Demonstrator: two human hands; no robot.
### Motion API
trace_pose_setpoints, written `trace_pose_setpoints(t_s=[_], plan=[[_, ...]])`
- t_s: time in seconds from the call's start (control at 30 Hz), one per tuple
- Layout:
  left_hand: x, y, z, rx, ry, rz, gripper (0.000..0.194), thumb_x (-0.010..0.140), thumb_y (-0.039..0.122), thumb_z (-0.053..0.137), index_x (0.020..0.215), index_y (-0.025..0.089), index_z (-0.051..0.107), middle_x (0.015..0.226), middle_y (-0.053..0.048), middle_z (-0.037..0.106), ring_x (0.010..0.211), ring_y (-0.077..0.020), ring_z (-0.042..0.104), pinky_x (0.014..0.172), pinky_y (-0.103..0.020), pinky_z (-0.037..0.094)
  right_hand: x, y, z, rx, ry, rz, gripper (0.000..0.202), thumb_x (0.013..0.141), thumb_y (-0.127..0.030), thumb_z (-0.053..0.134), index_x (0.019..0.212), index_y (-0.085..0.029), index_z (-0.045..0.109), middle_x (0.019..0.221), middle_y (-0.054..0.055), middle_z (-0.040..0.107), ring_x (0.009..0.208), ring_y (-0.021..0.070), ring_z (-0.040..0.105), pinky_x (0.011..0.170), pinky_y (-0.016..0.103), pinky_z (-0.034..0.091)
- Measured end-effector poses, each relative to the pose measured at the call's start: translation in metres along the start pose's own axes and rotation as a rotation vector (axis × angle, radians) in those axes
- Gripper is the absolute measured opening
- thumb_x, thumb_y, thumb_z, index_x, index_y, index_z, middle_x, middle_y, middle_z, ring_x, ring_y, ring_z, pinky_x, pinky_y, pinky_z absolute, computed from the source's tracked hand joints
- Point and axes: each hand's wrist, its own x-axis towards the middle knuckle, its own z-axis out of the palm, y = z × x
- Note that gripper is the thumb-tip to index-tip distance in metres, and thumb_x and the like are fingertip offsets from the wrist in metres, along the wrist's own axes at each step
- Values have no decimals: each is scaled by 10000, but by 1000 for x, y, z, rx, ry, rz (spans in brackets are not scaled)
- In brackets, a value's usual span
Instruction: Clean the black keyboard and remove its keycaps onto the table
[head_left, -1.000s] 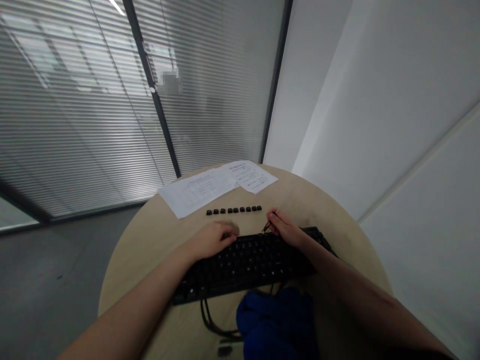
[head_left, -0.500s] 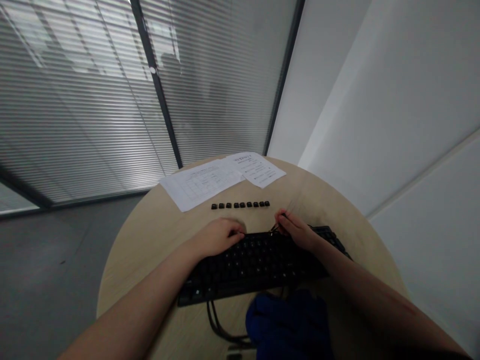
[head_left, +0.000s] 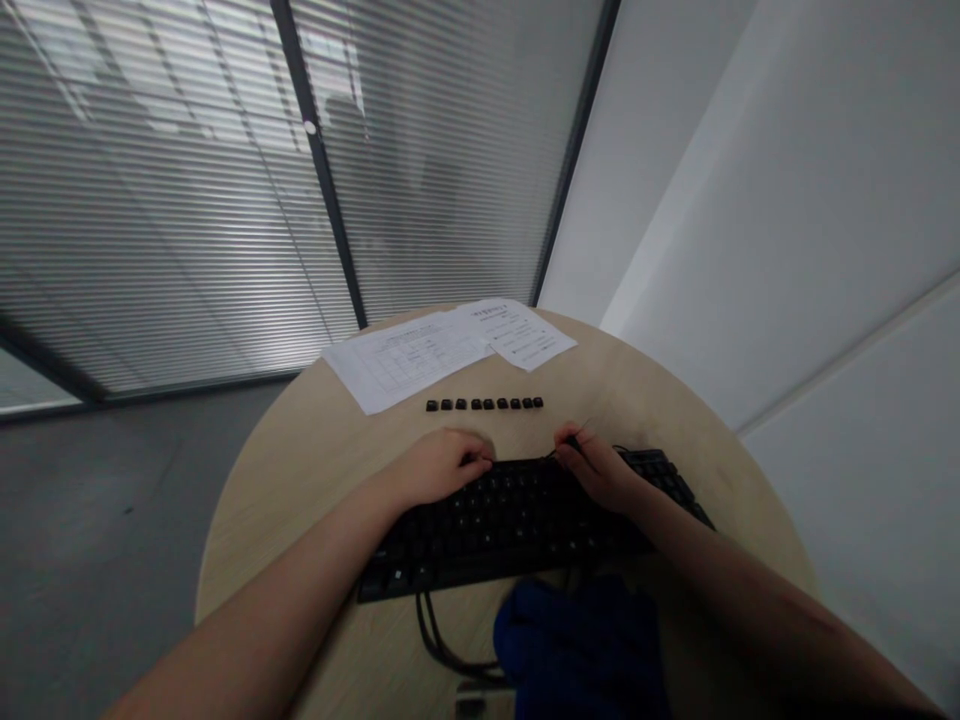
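Note:
A black keyboard (head_left: pixel 480 530) lies at a slant on the round wooden table. My left hand (head_left: pixel 442 465) rests over its far left edge, fingers curled and closed against that edge. At the far edge, right of the middle, my right hand (head_left: pixel 592 468) pinches a small dark tool with thin wires, which looks like a keycap puller (head_left: pixel 572 442). Its lower end is near the top row of keys, too dark to make out clearly. Beyond the keyboard, several loose black keycaps (head_left: pixel 488 404) stand in a row.
Printed sheets (head_left: pixel 420 355) lie at the far side of the table (head_left: pixel 292 450). In front of the keyboard are a black cable (head_left: pixel 435 640) and a dark blue cloth-like thing (head_left: pixel 577 645). A glass partition with blinds (head_left: pixel 187 230) and a white wall (head_left: pixel 787 200) stand close behind.
The view has shifted slightly. My right hand stays at the keyboard's far edge, and the puller's wire end shows less clearly. My left hand holds its place.

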Motion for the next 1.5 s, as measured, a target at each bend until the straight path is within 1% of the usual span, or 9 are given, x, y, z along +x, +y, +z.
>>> trace_pose_setpoints(t_s=[0.13, 0.27, 0.5, 0.63, 0.8, 1.0, 1.27, 1.37, 1.5], plan=[[0, -2, 1, -6, 0, -10, 245, 934, 337, 527, 961, 226, 743, 932, -28, 743, 841, -187, 649, 764, -295, 450, -2, 14, 6, 168, 75, 43, 272, 1002, -492, 430, 957, -234, 501, 700, -9, 544, 621, 162, 494, 619, 306, 423], [0, -2, 0, -21, 9, -1, 239, 923, 331, 532, 960, 227, 744, 933, -24, 743, 855, -188, 653, 781, -293, 461, 1, 17, 11, 386, 262, 108, 352, 1005, -583, 361, 900, -254, 428, 647, -41, 475, 536, 142, 424, 510, 280, 366], [-1, 4, -4, 2, 25, -37, 196, 876, 326, 587, 962, 230, 733, 879, -13, 740, 794, -177, 661, 730, -273, 465, 5, 10, 13, 369, 199, 79, 320, 991, -558, 401, 917, -248, 434, 659, -41, 491, 531, 135, 420, 518, 283, 361], [-4, 11, -8, 67, 53, -93, 244, 849, 285, 623, 1054, 220, 737, 1011, -50, 754, 901, -213, 680, 820, -308, 490, 8, 12, 14, 325, 176, 65, 282, 999, -518, 410, 954, -244, 458, 689, -30, 529, 556, 138, 451, 537, 274, 384], [2, 38, -13, 171, 119, -128, 254, 842, 243, 654, 1079, 238, 745, 1112, -56, 745, 1042, -260, 667, 946, -372, 490, 10, 14, 15, 303, 173, 19, 246, 1013, -468, 408, 976, -237, 484, 741, -16, 578, 586, 135, 485, 574, 267, 414], [32, 79, -8, 246, 169, -118, 298, 829, 211, 672, 1122, 223, 727, 1184, -82, 727, 1127, -293, 650, 1005, -398, 481, 11, 11, 15, 367, 199, -7, 296, 1000, -522, 424, 979, -235, 499, 736, -13, 605, 553, 134, 480, 528, 259, 385], [52, 106, -10, 215, 218, -141, 179, 831, 189, 663, 996, 223, 722, 986, -33, 761, 919, -229, 691, 846, -330, 514, 5, 2, -8, 417, 304, -88, 278, 1014, -502, 401, 958, -243, 488, 719, -12, 608, 535, 138, 471, 528, 275, 368], [58, 109, -14, 183, 231, -83, 164, 816, 208, 688, 975, 220, 727, 997, -31, 756, 939, -219, 681, 842, -319, 512, 2, -5, -19, 369, 308, -111, 252, 1015, -467, 409, 936, -242, 488, 709, -7, 608, 546, 145, 483, 545, 284, 372], [72, 105, -23, 96, 217, -64, 105, 827, 252, 692, 914, 210, 733, 891, -15, 748, 830, -185, 675, 774, -295, 513, 2, -9, -32, 308, 315, -122, 220, 1017, -419, 398, 929, -239, 489, 722, 3, 623, 583, 157, 525, 604, 299, 406]])
